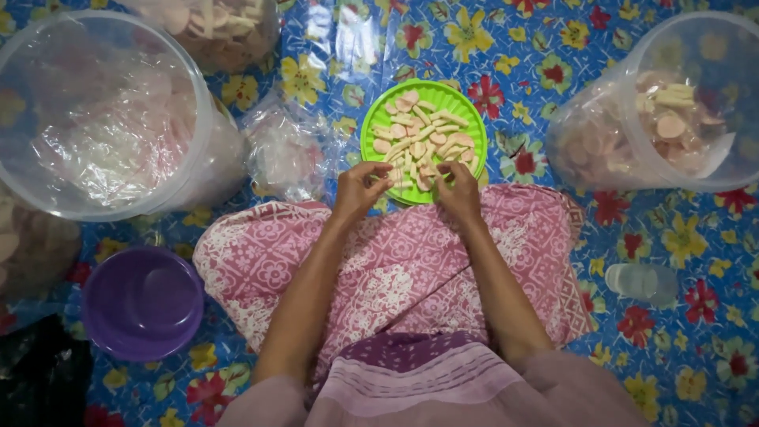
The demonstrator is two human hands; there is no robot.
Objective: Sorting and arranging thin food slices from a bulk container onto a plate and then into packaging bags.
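Observation:
A round green plate (466, 107) lies on the flowered blue mat just beyond my knees, heaped with pale pink and cream cracker pieces (423, 134). My left hand (360, 188) rests at the plate's near edge, fingers pinched on a small cream piece. My right hand (457, 187) is beside it, fingertips curled down among the pieces at the near rim; whether it grips one I cannot tell. A pink patterned cloth (395, 269) covers my lap under both forearms.
A big clear tub lined with plastic (103, 119) stands at the left. A clear tub on its side holding crackers (664, 111) is at the right. A purple bowl (142, 300), a crumpled plastic bag (288, 150), and a small clear bottle (642, 282) lie around.

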